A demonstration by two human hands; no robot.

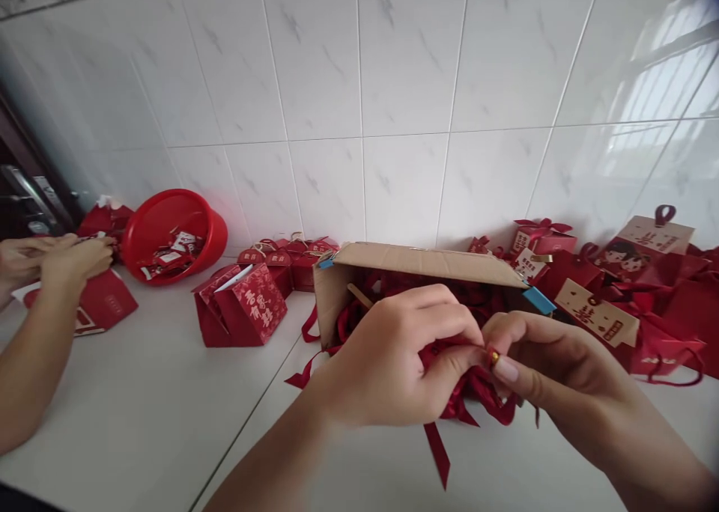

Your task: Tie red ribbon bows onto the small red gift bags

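My left hand (pixel 407 358) is closed in a pinch on a piece of red ribbon. Facing it, my right hand (pixel 567 370) pinches a small gold bead (pixel 494 357) between thumb and forefinger, with red ribbon at the same spot. The two hands meet fingertip to fingertip in front of an open cardboard box (pixel 427 261) full of red ribbons. A loose ribbon end (pixel 438 456) hangs below my hands onto the white tabletop. My hands hide much of the box's front and part of the ribbon.
A folded red gift box (pixel 241 310) stands left of the cardboard box. Behind it are several small red boxes (pixel 275 261). A tilted red basin (pixel 216 235) holds small packets. At far left, another person's hands (pixel 76 265) work over a red box. Red gift bags (pixel 668 347) crowd the right.
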